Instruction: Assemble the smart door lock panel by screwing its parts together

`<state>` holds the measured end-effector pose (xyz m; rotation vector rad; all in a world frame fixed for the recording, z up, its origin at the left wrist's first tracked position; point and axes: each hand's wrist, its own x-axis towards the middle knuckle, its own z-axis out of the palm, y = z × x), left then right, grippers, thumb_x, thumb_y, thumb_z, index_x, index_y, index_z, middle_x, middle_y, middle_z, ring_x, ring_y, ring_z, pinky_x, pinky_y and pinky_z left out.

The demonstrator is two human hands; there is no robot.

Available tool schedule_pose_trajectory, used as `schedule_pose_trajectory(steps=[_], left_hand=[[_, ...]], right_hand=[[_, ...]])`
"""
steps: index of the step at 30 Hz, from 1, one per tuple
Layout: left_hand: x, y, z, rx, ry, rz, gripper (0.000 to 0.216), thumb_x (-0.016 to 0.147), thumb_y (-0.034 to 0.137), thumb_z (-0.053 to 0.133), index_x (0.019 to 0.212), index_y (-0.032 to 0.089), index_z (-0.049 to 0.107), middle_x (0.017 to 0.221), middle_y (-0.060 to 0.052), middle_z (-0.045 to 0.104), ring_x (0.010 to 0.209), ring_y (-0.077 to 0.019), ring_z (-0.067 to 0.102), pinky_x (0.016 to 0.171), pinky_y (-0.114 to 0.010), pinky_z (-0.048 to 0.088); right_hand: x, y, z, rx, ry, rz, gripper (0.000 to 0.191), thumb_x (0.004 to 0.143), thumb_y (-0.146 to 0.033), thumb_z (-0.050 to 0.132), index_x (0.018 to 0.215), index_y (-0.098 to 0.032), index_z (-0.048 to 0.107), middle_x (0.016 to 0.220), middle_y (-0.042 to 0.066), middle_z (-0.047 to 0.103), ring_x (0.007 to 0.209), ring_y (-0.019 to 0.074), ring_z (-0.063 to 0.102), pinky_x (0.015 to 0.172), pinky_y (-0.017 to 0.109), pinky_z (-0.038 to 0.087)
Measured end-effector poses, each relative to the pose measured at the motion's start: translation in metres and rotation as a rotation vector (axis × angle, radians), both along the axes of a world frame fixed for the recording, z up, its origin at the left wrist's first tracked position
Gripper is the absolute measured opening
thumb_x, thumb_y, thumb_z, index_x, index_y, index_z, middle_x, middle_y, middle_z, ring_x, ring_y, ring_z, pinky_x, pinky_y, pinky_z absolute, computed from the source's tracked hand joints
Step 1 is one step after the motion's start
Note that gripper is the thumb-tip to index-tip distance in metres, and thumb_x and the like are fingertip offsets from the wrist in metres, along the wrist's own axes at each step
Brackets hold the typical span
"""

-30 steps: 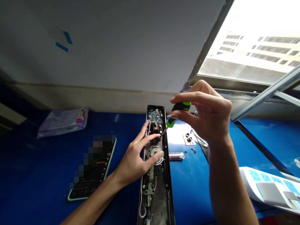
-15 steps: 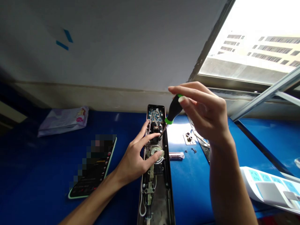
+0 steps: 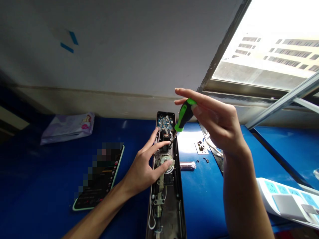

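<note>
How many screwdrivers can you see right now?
1: the green-and-black screwdriver in the right hand, tip down in the open lock case, beside the left hand. Others may lie out of view.

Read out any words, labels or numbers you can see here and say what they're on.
No text is legible.
Phone screen: blurred out.
Plastic packet: pink print, too small to read.
Circuit board: markings too small.
Screwdriver: no marking visible.
Power strip: no readable label.
</note>
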<state>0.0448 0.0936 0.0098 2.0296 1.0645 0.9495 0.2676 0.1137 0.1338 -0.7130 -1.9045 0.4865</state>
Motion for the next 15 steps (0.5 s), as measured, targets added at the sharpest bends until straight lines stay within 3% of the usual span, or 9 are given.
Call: schedule_pose_trajectory(steps=[2, 4, 7, 9, 12, 15], left_hand=[[0.0002, 0.0003, 0.0003, -0.003, 0.001, 0.002, 0.051, 0.092, 0.043, 0.072, 0.138, 0.021, 0.071, 0.177, -0.014, 0.026, 0.161, -0.0356, 0.033, 0.131, -0.055, 0.032], [0.0004, 0.0006, 0.0006, -0.007, -0.002, 0.006, 0.051, 0.092, 0.044, 0.073, 0.137, 0.021, 0.071, 0.177, -0.013, 0.027, 0.161, -0.0359, 0.033, 0.131, -0.054, 0.033], [0.0006, 0.0007, 0.0009, -0.013, -0.011, 0.010, 0.050, 0.092, 0.044, 0.073, 0.137, 0.022, 0.071, 0.178, -0.012, 0.026, 0.161, -0.0363, 0.034, 0.131, -0.054, 0.033], [0.0007, 0.0005, 0.0009, -0.016, -0.011, 0.009, 0.051, 0.091, 0.044, 0.073, 0.137, 0.022, 0.071, 0.178, -0.012, 0.026, 0.161, -0.0364, 0.033, 0.131, -0.054, 0.033], [0.0006, 0.0002, 0.0007, -0.021, -0.009, 0.006, 0.051, 0.091, 0.043, 0.073, 0.138, 0.021, 0.071, 0.177, -0.013, 0.027, 0.161, -0.0364, 0.033, 0.132, -0.055, 0.031], [0.0006, 0.0000, 0.0005, -0.021, -0.009, 0.006, 0.051, 0.091, 0.042, 0.073, 0.138, 0.020, 0.071, 0.177, -0.014, 0.027, 0.161, -0.0360, 0.033, 0.132, -0.055, 0.031]], right_hand=[[-0.0001, -0.0007, -0.0004, -0.016, 0.023, 0.036, 0.035, 0.103, -0.021, 0.063, 0.133, -0.032, 0.075, 0.133, 0.002, 0.077, 0.117, 0.0231, 0.076, 0.096, 0.045, 0.068], [-0.0001, 0.0002, -0.0014, 0.072, 0.019, -0.037, 0.028, 0.094, -0.023, 0.078, 0.120, -0.034, 0.081, 0.112, 0.002, 0.081, 0.101, 0.0219, 0.077, 0.086, 0.043, 0.070], [-0.0015, 0.0022, -0.0025, 0.194, 0.000, -0.151, 0.025, 0.081, -0.028, 0.092, 0.105, -0.034, 0.085, 0.089, 0.000, 0.073, 0.081, 0.0187, 0.070, 0.071, 0.039, 0.067], [-0.0031, 0.0020, -0.0020, 0.168, -0.002, -0.123, 0.023, 0.091, -0.028, 0.082, 0.113, -0.034, 0.083, 0.098, 0.002, 0.075, 0.088, 0.0191, 0.071, 0.075, 0.038, 0.067], [-0.0041, -0.0012, -0.0010, -0.011, 0.004, 0.030, 0.036, 0.104, -0.019, 0.059, 0.134, -0.031, 0.074, 0.131, 0.003, 0.077, 0.116, 0.0217, 0.075, 0.097, 0.041, 0.067], [-0.0025, -0.0038, -0.0017, -0.044, 0.047, 0.088, 0.035, 0.100, -0.015, 0.067, 0.131, -0.030, 0.076, 0.128, 0.001, 0.080, 0.118, 0.0226, 0.077, 0.099, 0.043, 0.069]])
